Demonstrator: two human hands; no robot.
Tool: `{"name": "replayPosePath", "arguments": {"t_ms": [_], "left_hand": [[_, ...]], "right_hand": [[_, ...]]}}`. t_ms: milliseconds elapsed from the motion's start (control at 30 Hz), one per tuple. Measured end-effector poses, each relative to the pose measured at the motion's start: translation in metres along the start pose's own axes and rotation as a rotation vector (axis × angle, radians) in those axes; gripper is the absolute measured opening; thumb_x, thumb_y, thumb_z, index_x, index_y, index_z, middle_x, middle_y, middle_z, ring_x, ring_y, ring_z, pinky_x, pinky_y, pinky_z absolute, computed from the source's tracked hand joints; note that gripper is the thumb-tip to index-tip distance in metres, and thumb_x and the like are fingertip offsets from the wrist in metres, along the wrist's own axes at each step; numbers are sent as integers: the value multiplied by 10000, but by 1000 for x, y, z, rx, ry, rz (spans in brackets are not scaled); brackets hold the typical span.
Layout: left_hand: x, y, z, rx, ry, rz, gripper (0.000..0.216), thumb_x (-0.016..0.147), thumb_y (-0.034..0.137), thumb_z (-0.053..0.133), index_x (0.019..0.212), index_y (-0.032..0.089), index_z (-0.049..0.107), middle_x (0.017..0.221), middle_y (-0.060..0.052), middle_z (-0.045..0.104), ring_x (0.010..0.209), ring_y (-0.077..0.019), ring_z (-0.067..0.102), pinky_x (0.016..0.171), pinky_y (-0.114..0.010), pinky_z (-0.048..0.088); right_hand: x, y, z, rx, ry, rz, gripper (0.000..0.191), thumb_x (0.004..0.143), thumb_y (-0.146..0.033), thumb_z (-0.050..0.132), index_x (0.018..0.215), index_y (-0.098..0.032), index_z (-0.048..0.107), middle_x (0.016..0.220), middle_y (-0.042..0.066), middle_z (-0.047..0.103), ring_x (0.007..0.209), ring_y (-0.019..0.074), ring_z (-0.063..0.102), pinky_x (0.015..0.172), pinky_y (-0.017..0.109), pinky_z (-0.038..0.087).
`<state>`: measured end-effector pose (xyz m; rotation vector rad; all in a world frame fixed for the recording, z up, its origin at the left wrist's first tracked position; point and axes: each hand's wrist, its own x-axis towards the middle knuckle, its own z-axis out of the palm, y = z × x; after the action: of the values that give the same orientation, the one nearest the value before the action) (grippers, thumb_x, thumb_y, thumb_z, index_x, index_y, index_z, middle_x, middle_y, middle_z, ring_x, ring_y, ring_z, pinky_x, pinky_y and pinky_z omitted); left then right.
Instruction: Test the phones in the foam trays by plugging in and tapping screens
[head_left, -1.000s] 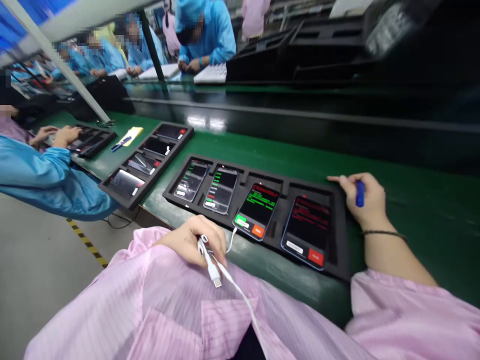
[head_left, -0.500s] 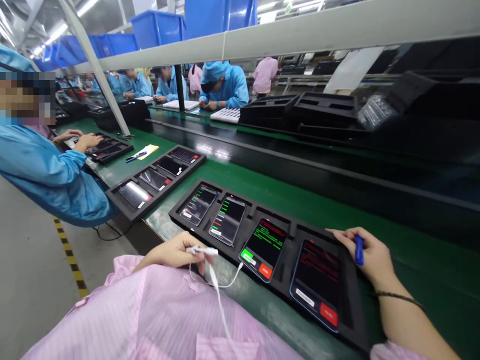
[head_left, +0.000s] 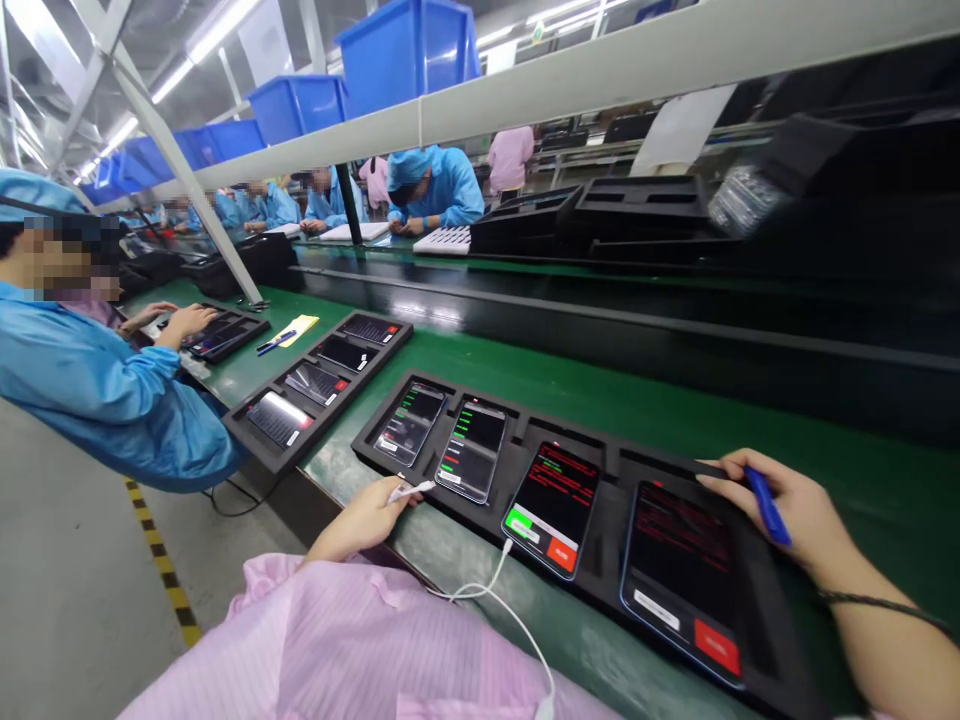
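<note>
Beside the tray, left hand pinches white plug; right hand grips blue pen.

Head view here, perched close above the near edge of the black tray, tilted down and leftward across it, green bench running beyond the tray.

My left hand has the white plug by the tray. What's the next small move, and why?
Probably slide the white plug in the left hand a little right into the near end of the second phone: its tip points there, just short, and the third phone already has a cable in.
</note>
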<state>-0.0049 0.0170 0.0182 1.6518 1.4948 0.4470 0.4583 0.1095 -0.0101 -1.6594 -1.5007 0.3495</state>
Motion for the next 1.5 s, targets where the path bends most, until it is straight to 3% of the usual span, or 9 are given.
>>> {"name": "replayPosePath", "arguments": {"t_ms": [267,433,567,767,933,1067,1267,1367,1500], "left_hand": [[15,26,3,177,97,25,285,902,101,424,1018,182,671,1158,-77,697,1077,-217,643,990,-313,466],[8,32,-1,140,-57,45,281,863,81,447,955,154,702,811,-22,662,779,-180,604,773,-273,449],[-11,33,-16,-18,-158,129,226,910,297,555,928,130,706,676,26,542,626,-120,445,622,-236,353],[-22,46,-51,-375,-193,389,659,756,789,670,756,137,573,549,77,373,484,-53,269,477,-205,226],[-3,59,-50,-557,-403,399,613,844,748,615,767,141,582,507,114,249,424,-35,156,416,-194,158],[12,70,-28,-509,-561,408,529,900,636,639,916,108,670,539,75,376,461,-51,273,449,-198,214],[24,72,4,-486,-911,446,587,895,667,622,1104,123,683,871,-66,637,580,-65,399,520,-216,318],[31,71,13,-472,-954,433,659,856,744,599,1060,124,692,935,-87,666,586,-62,394,516,-210,312],[39,70,14,-456,-940,405,681,770,762,682,968,112,725,807,-44,650,581,-70,416,544,-216,350]], "right_hand": [[-4,-5,-7,58,84,134,794,289,-996,616,464,-250,411,599,95,653,744,351,718,660,408,499],[-7,-12,-10,62,77,132,717,340,-923,674,460,-255,442,614,102,648,741,326,693,660,404,477],[-7,-17,-13,83,65,130,678,358,-875,709,464,-250,470,620,97,636,670,271,634,635,388,450],[-9,-22,-12,91,120,177,509,605,-601,823,489,-239,483,490,-3,487,503,137,412,591,337,370],[-17,-22,-9,114,231,214,336,853,-373,709,645,-234,485,712,60,689,692,166,598,713,304,441],[-34,-22,-12,127,329,196,249,987,-374,490,802,-217,542,758,84,709,781,177,646,795,317,477],[-78,-55,-16,98,620,37,667,956,-735,271,824,-187,628,677,102,650,696,203,619,677,342,457],[-99,-81,-11,129,776,-55,756,933,-796,242,715,-186,632,560,76,589,549,189,551,572,342,407],[-121,-111,2,34,644,-194,638,988,-669,359,705,-191,672,597,76,656,600,197,594,685,384,444]]}}
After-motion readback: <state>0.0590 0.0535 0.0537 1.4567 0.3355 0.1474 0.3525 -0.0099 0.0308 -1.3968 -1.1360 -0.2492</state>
